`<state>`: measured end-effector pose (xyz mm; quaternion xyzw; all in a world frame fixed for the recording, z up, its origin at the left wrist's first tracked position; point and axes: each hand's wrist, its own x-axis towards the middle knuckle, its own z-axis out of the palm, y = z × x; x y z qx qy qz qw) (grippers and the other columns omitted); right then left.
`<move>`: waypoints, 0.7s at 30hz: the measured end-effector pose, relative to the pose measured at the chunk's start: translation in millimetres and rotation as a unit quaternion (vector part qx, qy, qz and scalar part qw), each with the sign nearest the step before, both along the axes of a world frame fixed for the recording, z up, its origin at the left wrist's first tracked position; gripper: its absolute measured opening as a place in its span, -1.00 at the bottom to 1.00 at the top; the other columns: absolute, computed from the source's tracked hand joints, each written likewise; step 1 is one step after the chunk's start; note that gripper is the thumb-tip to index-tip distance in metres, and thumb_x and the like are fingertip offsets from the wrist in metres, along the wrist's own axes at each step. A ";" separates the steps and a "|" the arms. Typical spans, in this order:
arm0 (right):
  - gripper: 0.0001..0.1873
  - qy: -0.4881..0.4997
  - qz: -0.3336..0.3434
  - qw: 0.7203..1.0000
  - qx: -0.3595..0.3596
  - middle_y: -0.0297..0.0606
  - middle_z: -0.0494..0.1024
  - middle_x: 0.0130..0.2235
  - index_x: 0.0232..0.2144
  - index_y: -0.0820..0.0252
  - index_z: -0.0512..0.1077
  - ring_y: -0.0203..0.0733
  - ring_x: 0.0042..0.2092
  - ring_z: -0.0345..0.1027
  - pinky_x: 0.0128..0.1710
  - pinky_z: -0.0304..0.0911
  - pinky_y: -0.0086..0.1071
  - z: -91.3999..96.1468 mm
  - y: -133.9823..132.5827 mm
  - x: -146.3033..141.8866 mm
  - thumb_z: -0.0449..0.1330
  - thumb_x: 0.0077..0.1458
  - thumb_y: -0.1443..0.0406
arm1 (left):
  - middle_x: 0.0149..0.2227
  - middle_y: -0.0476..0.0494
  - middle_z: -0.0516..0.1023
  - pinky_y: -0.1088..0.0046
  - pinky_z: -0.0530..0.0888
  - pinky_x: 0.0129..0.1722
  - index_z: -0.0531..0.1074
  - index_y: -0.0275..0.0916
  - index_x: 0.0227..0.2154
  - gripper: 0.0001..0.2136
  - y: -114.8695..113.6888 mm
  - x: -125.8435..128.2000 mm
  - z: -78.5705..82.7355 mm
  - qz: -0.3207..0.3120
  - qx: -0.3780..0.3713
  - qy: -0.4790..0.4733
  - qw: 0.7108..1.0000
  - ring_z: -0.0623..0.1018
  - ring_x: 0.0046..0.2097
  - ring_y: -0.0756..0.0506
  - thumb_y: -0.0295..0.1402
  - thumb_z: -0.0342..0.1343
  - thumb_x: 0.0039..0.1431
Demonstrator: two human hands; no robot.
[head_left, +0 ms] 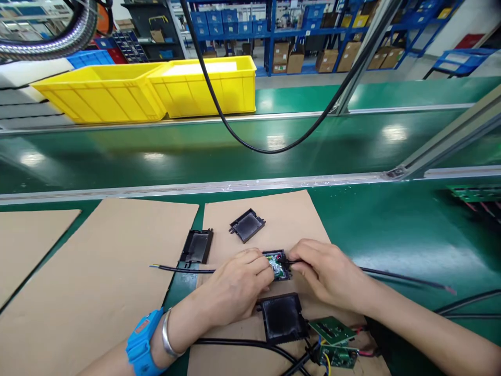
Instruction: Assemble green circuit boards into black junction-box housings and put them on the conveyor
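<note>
A small black plastic case (287,277) with a green circuit board (277,265) inside lies on the cardboard between my hands. My left hand (242,282) is closed over its left end, hiding that part. At the other end, my right hand (323,269) pinches a black cable (294,261) where it meets the case. Past my right hand the cable runs out to the right. Another black cable (183,269) with bared wire ends leaves the left side of my left hand. Just below the hands sits a larger black cover (285,317).
Two black plastic shells, one upper (247,225) and one left (197,246), lie on the cardboard (129,271). Green boards with wires (332,331) are near my right forearm. Yellow bins (211,89) stand behind the metal rail (235,189). A black cable loop (270,151) hangs ahead.
</note>
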<state>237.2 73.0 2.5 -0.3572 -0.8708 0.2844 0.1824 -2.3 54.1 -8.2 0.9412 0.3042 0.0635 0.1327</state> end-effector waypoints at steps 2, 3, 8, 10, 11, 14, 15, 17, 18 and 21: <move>-0.80 0.034 0.016 0.999 0.021 -0.15 0.44 -0.25 -0.23 0.25 0.35 -0.14 -0.20 0.32 -0.19 0.27 -0.29 -5.5 -1.2 -5.9 -0.05 0.22 0.49 | -0.27 -0.13 0.40 0.25 0.37 0.07 0.35 -0.27 -0.29 -0.89 -0.7 0.4 -0.1 0.004 -0.002 0.000 1.000 0.39 -0.19 -0.12 -0.50 -0.07 0.25; -0.80 0.042 0.025 0.999 0.024 -0.15 0.44 -0.25 -0.22 0.25 0.34 -0.15 -0.21 0.32 -0.19 0.27 -0.30 -7.9 -0.6 -7.2 -0.05 0.22 0.49 | -0.26 -0.14 0.40 0.23 0.37 0.06 0.36 -0.27 -0.25 -0.88 -1.1 0.5 -0.2 0.005 -0.003 -0.002 1.000 0.40 -0.17 -0.13 -0.50 -0.07 0.24; -0.81 0.023 0.029 0.999 0.004 -0.16 0.48 -0.24 -0.21 0.23 0.37 -0.17 -0.21 0.37 -0.19 0.30 -0.33 -10.2 6.5 -1.7 -0.02 0.23 0.47 | -0.15 -0.22 0.43 0.19 0.42 0.00 0.22 -0.36 0.12 -0.61 -2.8 0.8 0.1 0.023 -0.007 -0.012 1.000 0.41 -0.10 -0.20 -0.46 -0.02 0.23; -0.80 0.003 0.029 1.000 0.006 -0.15 0.48 -0.26 -0.22 0.24 0.38 -0.15 -0.23 0.38 -0.20 0.30 -0.32 -7.2 8.7 -0.2 -0.03 0.24 0.46 | -0.14 -0.25 0.43 0.20 0.44 -0.04 0.14 -0.40 0.18 -0.53 -3.2 1.5 1.1 0.028 -0.003 -0.006 1.000 0.40 -0.11 -0.22 -0.45 0.00 0.22; -0.79 -0.006 0.032 0.999 0.004 -0.15 0.48 -0.27 -0.22 0.24 0.39 -0.15 -0.24 0.38 -0.21 0.30 -0.31 -5.5 9.7 0.0 -0.04 0.24 0.46 | -0.14 -0.25 0.43 0.21 0.45 -0.07 0.13 -0.41 0.19 -0.52 -3.3 1.9 1.7 0.029 0.001 -0.003 1.000 0.40 -0.12 -0.22 -0.45 0.00 0.22; -0.76 -0.021 0.044 0.999 -0.009 -0.16 0.48 -0.29 -0.24 0.23 0.39 -0.16 -0.27 0.37 -0.26 0.29 -0.32 -1.3 12.1 -0.3 -0.06 0.23 0.47 | -0.18 -0.25 0.42 0.22 0.47 -0.10 0.12 -0.43 0.20 -0.50 -3.6 2.0 3.3 0.027 0.012 0.008 1.000 0.39 -0.15 -0.21 -0.48 -0.03 0.20; -0.76 -0.023 0.046 0.999 -0.015 -0.17 0.48 -0.30 -0.24 0.23 0.39 -0.17 -0.28 0.36 -0.26 0.28 -0.33 -0.6 12.6 -0.2 -0.07 0.22 0.47 | -0.18 -0.24 0.42 0.22 0.46 -0.09 0.11 -0.43 0.21 -0.49 -3.8 1.7 3.5 0.025 0.014 0.012 1.000 0.39 -0.15 -0.21 -0.50 -0.03 0.18; -0.75 -0.027 0.043 0.999 -0.019 -0.18 0.48 -0.32 -0.25 0.22 0.39 -0.18 -0.29 0.35 -0.27 0.27 -0.34 -0.7 12.5 0.0 -0.07 0.21 0.47 | -0.17 -0.24 0.41 0.20 0.44 -0.03 0.11 -0.42 0.22 -0.45 -4.3 0.5 3.0 0.017 0.015 0.020 1.000 0.39 -0.13 -0.22 -0.52 -0.02 0.14; -0.75 -0.033 0.038 0.999 -0.018 -0.19 0.47 -0.33 -0.26 0.22 0.39 -0.18 -0.30 0.35 -0.28 0.27 -0.34 -1.3 11.9 0.0 -0.07 0.20 0.48 | -0.16 -0.24 0.41 0.18 0.43 0.01 0.10 -0.42 0.23 -0.43 -4.9 0.0 2.4 0.012 0.015 0.025 1.000 0.39 -0.11 -0.22 -0.53 -0.02 0.11; -0.75 -0.074 0.023 0.997 -0.001 -0.18 0.45 -0.37 -0.33 0.23 0.39 -0.16 -0.33 0.33 -0.29 0.25 -0.34 -4.2 7.9 -2.1 -0.06 0.13 0.50 | -0.12 -0.25 0.41 0.15 0.39 0.08 0.08 -0.42 0.24 -0.39 -7.7 0.8 0.5 0.002 0.027 0.035 0.999 0.39 -0.07 -0.23 -0.56 -0.04 0.07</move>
